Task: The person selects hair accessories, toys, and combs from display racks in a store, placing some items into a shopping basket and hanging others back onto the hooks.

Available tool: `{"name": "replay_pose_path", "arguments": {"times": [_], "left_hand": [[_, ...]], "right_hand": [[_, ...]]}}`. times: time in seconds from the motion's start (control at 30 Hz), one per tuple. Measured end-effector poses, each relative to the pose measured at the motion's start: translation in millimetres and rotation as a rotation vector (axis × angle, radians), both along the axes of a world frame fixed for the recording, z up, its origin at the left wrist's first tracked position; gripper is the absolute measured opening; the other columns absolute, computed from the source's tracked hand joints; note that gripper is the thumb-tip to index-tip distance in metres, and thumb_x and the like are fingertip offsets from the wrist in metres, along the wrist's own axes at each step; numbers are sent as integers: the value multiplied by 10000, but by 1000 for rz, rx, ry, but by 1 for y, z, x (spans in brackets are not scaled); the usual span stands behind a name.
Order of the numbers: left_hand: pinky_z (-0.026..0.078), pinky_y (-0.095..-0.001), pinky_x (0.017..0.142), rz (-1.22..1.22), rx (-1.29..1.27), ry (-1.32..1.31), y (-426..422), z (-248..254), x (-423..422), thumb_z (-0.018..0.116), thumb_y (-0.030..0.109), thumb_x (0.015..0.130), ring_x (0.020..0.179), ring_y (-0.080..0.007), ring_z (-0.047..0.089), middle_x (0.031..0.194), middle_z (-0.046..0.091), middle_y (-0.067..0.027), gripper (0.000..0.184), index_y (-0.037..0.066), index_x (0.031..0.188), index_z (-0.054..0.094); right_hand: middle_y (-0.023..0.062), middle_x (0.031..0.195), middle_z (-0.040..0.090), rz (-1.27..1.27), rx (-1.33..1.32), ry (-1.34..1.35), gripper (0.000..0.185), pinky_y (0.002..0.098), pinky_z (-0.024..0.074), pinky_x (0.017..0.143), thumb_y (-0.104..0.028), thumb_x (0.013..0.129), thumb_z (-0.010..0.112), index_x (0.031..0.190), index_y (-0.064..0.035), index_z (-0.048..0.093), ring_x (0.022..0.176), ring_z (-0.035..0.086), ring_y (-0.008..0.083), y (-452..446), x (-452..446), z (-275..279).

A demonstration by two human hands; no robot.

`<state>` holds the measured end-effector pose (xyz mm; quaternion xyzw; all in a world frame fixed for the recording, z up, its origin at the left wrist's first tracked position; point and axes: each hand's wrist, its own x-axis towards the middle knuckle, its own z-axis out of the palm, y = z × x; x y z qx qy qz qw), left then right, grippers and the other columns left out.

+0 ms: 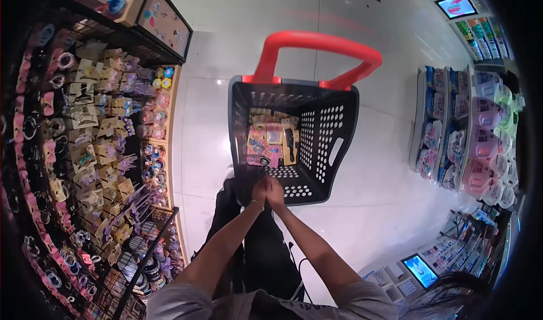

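Note:
A black shopping basket (339,122) with perforated walls and a raised red handle (322,42) stands in front of me. My left hand (259,190) and my right hand (275,190) meet side by side over its near end, both closed. Whatever their fingers hold, if anything, is hidden. A thin bracelet (257,203) circles my left wrist. Beyond my hands, several packaged items lie on the basket floor, among them a pink card (255,142) and a long dark item on a yellowish card (290,141).
At left, a tall rack (90,128) carries many carded hair accessories, with a framed board (163,25) above. Shelves at right hold pastel containers (482,122). A lit screen (420,270) stands at lower right, another screen (456,5) at upper right. The floor (384,133) is pale tile.

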<state>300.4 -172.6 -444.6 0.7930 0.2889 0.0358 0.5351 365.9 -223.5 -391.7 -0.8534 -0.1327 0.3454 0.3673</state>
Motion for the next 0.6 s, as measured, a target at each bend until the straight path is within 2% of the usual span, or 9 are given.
{"name": "replay_pose_path", "arguments": {"times": [0.03,0.07,0.13,0.23,0.33,0.37,0.5,0.53,0.6], "left_hand": [[443,-325,738,-7,-52,199,8,26,0,416,185,850,831,-275,572,877,603,-144,238,17,888,581],[434,-304,772,-4,-111,398,15,50,-1,408,183,854,869,-255,571,909,605,-138,251,14,919,581],[416,-270,821,653,-673,115,22,107,2,383,195,864,938,-206,554,1008,589,-121,309,2,1025,563],[340,-261,926,775,-655,-108,51,193,7,326,220,888,1064,-186,477,1154,515,-120,396,-14,1172,473],[301,-265,959,849,-707,-331,88,283,4,289,241,901,1113,-191,438,1196,482,-123,422,-10,1202,443],[269,-276,985,769,-533,-275,99,294,-5,251,264,911,1171,-196,382,1260,421,-121,449,1,1248,390],[228,-318,1014,881,-464,-579,131,413,-40,209,296,915,1238,-232,298,1335,315,-150,497,-17,1291,295],[228,-318,1014,932,-413,-611,137,424,-57,209,296,915,1238,-232,298,1335,315,-150,497,-17,1291,295],[227,-326,1013,872,147,-690,139,440,-95,245,315,893,1229,-287,317,1313,334,-199,525,-48,1265,319]], "right_hand": [[165,1008,570,-10,92,-88,284,356,410,830,-186,884,350,973,-12,557,958,536,316,3,-11,13],[159,1010,573,-23,95,-10,279,345,405,839,-185,885,355,964,-10,557,964,539,304,14,-8,43],[183,1093,532,22,160,47,298,341,391,873,-197,885,372,1050,0,522,1020,508,320,32,-8,86],[199,1143,502,86,133,96,343,317,365,904,-200,894,358,1155,-4,465,1070,483,309,68,-10,159],[190,1227,442,100,375,200,399,307,318,943,-212,903,344,1249,-17,379,1143,427,276,104,-20,225],[193,1231,435,154,437,178,405,315,314,946,-217,901,341,1250,-14,375,1147,420,283,116,-24,245],[204,1250,404,422,682,139,429,347,298,957,-234,896,330,1256,-2,358,1162,393,307,155,-56,311],[207,1255,397,501,747,133,435,354,294,959,-239,895,327,1257,0,354,1166,386,313,164,-68,324],[213,1264,382,674,882,123,448,370,286,965,-248,892,322,1260,6,346,1174,373,326,176,-96,346]]}}
